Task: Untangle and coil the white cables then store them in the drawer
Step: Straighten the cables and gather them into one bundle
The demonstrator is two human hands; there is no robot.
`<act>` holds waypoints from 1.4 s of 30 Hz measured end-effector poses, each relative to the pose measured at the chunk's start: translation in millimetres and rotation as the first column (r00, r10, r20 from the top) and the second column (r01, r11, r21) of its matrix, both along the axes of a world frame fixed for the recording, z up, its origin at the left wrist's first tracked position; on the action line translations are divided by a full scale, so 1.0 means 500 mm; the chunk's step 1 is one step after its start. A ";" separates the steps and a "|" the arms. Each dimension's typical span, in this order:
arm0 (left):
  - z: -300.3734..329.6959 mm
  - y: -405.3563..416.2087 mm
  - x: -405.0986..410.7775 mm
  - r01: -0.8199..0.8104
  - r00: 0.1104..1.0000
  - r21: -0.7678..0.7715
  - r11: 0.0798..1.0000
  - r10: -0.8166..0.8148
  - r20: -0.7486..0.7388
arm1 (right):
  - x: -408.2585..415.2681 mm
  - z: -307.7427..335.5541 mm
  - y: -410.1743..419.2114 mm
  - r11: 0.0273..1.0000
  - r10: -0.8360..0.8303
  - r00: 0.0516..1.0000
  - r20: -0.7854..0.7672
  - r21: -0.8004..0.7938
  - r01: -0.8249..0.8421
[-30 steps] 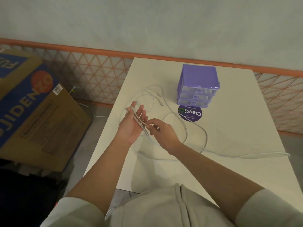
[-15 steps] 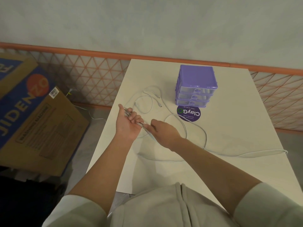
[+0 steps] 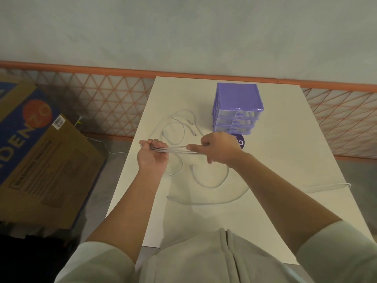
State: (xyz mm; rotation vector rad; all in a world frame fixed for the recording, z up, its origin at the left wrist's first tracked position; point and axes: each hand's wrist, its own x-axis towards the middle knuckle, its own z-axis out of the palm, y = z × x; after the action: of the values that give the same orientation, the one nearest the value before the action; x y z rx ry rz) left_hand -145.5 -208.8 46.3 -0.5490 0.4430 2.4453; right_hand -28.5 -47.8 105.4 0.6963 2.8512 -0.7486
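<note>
Several white cables lie in loose loops on the white table (image 3: 285, 139). My left hand (image 3: 152, 158) grips a bundle of cable strands (image 3: 177, 150) at the table's left side. Those strands run taut to my right hand (image 3: 218, 150), which pinches them between thumb and fingers. More cable (image 3: 212, 185) curves on the table below my hands, and one long strand (image 3: 326, 187) trails to the right edge. Other loops (image 3: 179, 127) with plugs lie behind my hands. A purple drawer unit (image 3: 237, 108) with three shut drawers stands at the back.
A dark round sticker (image 3: 240, 142) lies on the table in front of the drawer unit, partly behind my right hand. A large cardboard box (image 3: 40, 152) leans on the floor to the left. An orange mesh fence (image 3: 114, 99) runs behind the table.
My right hand has moved right and away from my left, drawing the held strands out taut. My left hand has closed round the bundle. The loops on the table have shifted.
</note>
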 end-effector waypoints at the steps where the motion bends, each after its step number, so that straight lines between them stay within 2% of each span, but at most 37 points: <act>1: 0.001 -0.002 -0.002 -0.015 1.000 -0.005 1.000 0.015 -0.010 | 0.006 0.001 0.010 1.000 -0.015 1.000 -0.007 0.016 0.015; 4: 0.004 -0.004 -0.011 -0.076 0.997 -0.049 0.996 0.075 -0.023 | 0.032 -0.005 0.038 0.998 -0.065 0.997 -0.032 0.005 0.065; 8: -0.014 -0.019 -0.031 -0.097 0.995 -0.053 0.994 0.097 0.008 | 0.071 -0.028 0.074 0.973 -0.161 0.986 -0.034 -0.175 0.153; 10: -0.025 -0.029 -0.039 -0.090 0.996 -0.085 0.992 0.092 0.014 | 0.090 -0.034 0.094 0.960 -0.202 0.978 -0.061 -0.210 0.185; 14: -0.026 -0.051 -0.047 -0.081 0.997 -0.147 0.986 0.082 -0.004 | 0.125 -0.031 0.133 0.948 -0.308 0.947 -0.095 -0.113 0.297; 18: -0.023 -0.049 -0.055 -0.029 1.000 -0.241 0.970 0.026 -0.013 | 0.155 -0.042 0.155 0.930 -0.364 0.931 0.006 0.061 0.363; 20: -0.019 -0.039 -0.057 -0.006 1.000 -0.328 0.945 -0.004 -0.030 | 0.161 -0.058 0.155 0.922 -0.378 0.926 0.009 0.093 0.375; 24: 0.000 -0.009 -0.051 0.010 0.990 -0.542 0.840 -0.085 -0.115 | 0.160 -0.074 0.142 0.879 -0.475 0.863 -0.173 -0.135 0.457; 27: 0.029 0.024 -0.027 0.007 0.951 -0.694 0.720 -0.220 -0.218 | 0.154 -0.064 0.132 0.853 -0.502 0.837 -0.218 -0.288 0.436; 29: 0.044 0.053 -0.005 0.009 0.878 -0.800 0.599 -0.388 -0.280 | 0.148 -0.061 0.128 0.840 -0.513 0.823 -0.244 -0.339 0.423; 31: 0.052 0.084 0.021 0.000 0.745 -0.871 0.492 -0.581 -0.328 | 0.142 -0.062 0.127 0.839 -0.512 0.819 -0.260 -0.356 0.412; 34: 0.048 0.137 0.068 -0.087 0.415 -0.938 0.336 -0.843 -0.341 | 0.137 -0.064 0.128 0.833 -0.495 0.830 -0.259 -0.414 0.367; 37: 0.046 0.184 0.122 -0.194 0.101 -0.960 0.201 -0.970 -0.223 | 0.138 -0.066 0.133 0.828 -0.471 0.844 -0.258 -0.460 0.322; 39: 0.042 0.204 0.150 -0.193 0.000 -0.970 0.149 -0.988 -0.152 | 0.139 -0.067 0.139 0.825 -0.457 0.855 -0.246 -0.476 0.304; 42: 0.031 0.225 0.179 -0.204 -0.071 -0.975 0.092 -0.994 -0.079 | 0.145 -0.063 0.149 0.805 -0.449 0.864 -0.229 -0.523 0.280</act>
State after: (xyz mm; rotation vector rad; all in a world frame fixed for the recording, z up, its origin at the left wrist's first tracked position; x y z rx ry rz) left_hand -55.8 -96.2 61.6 0.9601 2.1087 0.8375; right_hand 44.0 26.8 74.2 1.1487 2.6339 -1.7165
